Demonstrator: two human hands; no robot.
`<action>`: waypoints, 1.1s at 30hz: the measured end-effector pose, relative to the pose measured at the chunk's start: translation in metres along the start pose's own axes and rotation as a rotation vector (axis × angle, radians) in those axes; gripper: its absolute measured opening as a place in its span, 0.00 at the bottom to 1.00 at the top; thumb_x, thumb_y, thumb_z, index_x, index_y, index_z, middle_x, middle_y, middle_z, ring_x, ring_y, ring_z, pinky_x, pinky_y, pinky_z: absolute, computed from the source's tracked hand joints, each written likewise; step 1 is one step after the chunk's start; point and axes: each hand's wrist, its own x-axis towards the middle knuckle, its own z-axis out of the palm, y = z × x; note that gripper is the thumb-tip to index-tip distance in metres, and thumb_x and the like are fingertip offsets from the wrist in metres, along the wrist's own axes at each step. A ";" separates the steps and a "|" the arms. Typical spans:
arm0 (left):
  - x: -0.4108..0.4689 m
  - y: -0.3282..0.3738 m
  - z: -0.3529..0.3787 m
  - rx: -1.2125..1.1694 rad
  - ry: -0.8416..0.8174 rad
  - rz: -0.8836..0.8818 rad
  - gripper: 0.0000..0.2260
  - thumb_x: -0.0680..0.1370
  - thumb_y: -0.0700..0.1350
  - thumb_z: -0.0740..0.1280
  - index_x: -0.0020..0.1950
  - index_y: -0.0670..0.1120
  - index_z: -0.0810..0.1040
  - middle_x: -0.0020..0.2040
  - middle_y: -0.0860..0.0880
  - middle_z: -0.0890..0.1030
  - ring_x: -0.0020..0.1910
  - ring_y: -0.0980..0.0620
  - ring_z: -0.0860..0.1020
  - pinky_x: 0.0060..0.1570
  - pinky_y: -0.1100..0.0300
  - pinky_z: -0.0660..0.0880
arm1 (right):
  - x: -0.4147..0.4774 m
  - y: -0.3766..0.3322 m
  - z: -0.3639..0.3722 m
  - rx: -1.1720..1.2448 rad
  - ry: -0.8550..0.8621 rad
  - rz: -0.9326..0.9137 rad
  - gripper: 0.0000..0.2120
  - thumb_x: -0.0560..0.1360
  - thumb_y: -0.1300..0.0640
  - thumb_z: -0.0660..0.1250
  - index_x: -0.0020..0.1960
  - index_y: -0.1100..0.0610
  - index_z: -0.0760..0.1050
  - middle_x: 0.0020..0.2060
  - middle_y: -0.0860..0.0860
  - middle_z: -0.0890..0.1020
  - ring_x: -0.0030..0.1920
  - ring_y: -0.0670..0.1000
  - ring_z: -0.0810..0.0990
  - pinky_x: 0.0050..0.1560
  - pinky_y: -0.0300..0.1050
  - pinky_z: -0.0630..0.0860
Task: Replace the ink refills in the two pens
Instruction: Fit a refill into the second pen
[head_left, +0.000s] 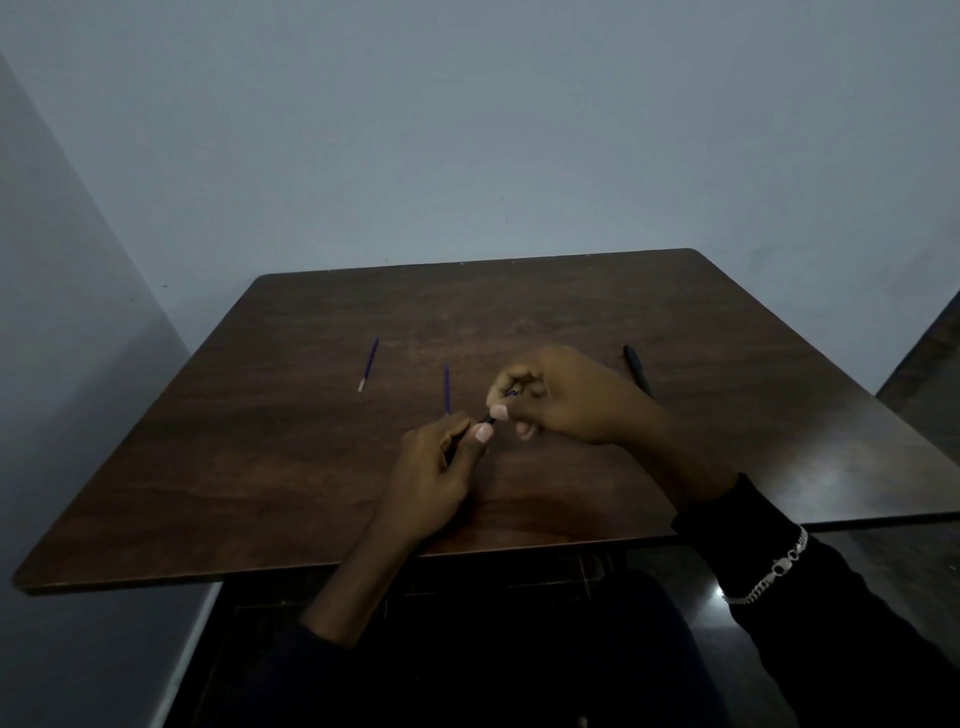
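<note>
Both hands meet at frame centre, left hand (441, 467) gripping the pen barrel (488, 419) angled up-right toward the right hand (561, 397), whose fingers (500, 413) pinch its refill tip (511, 393) above the counter (260, 467).

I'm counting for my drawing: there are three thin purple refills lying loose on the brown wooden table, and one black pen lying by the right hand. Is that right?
Not quite: the head view shows two thin purple refills lying loose on the brown wooden table, one farther left, one nearer the hands. The black pen by the right hand is right.
</note>
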 end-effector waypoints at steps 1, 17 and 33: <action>0.000 0.000 0.000 -0.002 0.001 -0.005 0.19 0.84 0.51 0.63 0.39 0.41 0.78 0.31 0.48 0.76 0.32 0.57 0.74 0.36 0.56 0.69 | -0.001 0.000 -0.001 -0.008 -0.020 -0.008 0.03 0.78 0.60 0.72 0.51 0.55 0.84 0.37 0.46 0.86 0.38 0.46 0.87 0.43 0.42 0.82; -0.002 0.002 0.002 -0.003 0.014 0.000 0.15 0.83 0.50 0.64 0.40 0.44 0.78 0.31 0.46 0.77 0.31 0.55 0.74 0.34 0.56 0.68 | -0.003 0.000 0.003 0.218 -0.059 0.097 0.12 0.78 0.55 0.74 0.59 0.58 0.81 0.46 0.56 0.87 0.39 0.53 0.88 0.39 0.46 0.84; -0.001 0.004 0.002 -0.005 -0.007 0.005 0.13 0.85 0.49 0.65 0.40 0.50 0.77 0.32 0.55 0.76 0.32 0.60 0.74 0.33 0.64 0.66 | -0.005 0.001 0.004 0.227 -0.072 0.073 0.10 0.79 0.58 0.72 0.58 0.60 0.82 0.49 0.55 0.87 0.43 0.51 0.87 0.43 0.46 0.85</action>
